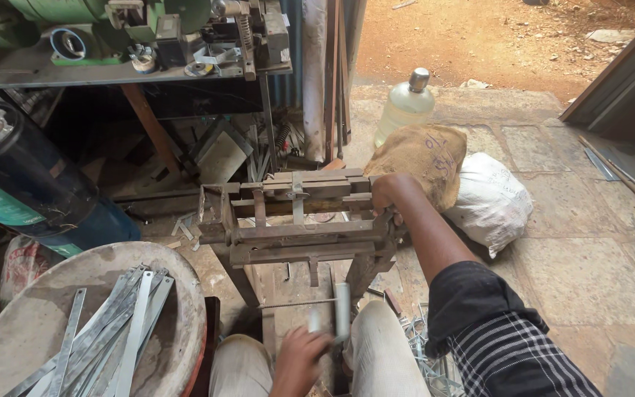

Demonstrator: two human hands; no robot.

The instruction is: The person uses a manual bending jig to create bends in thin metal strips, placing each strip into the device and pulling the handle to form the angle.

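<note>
A rusty metal bending machine [295, 220] on legs stands in front of me on the floor. My right hand [389, 195] grips the machine's right end, the arm stretched forward. My left hand [299, 360] is low between my knees, blurred, fingers closed around a pale handle [342, 309] at the end of a thin rod that runs out from the machine. Which part of the handle it holds is hard to tell because of the blur.
A round concrete-like slab [53, 316] at the lower left carries several flat metal strips [123, 323]. A blue drum [23, 184] stands left. A burlap sack [420, 158], white sack [490, 198] and plastic bottle [406, 103] sit beyond. Cluttered workbench [112, 70] behind.
</note>
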